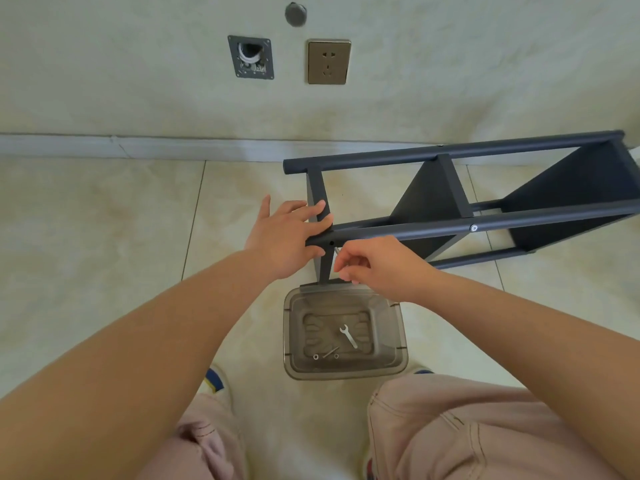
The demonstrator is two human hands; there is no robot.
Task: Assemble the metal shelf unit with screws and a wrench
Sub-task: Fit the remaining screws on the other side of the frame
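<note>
The dark metal shelf unit (460, 206) lay on its side, long axis running rightward. The left hand (287, 233) gripped the near tube's end; the right hand (377, 268) pinched a screw (336, 251) just below the empty hole (331, 243).

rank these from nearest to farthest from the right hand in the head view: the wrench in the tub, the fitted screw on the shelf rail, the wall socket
From the right hand:
1. wrench, just below it in the clear tub
2. fitted screw, off to the right on the near rail
3. wall socket, far up on the wall
</note>
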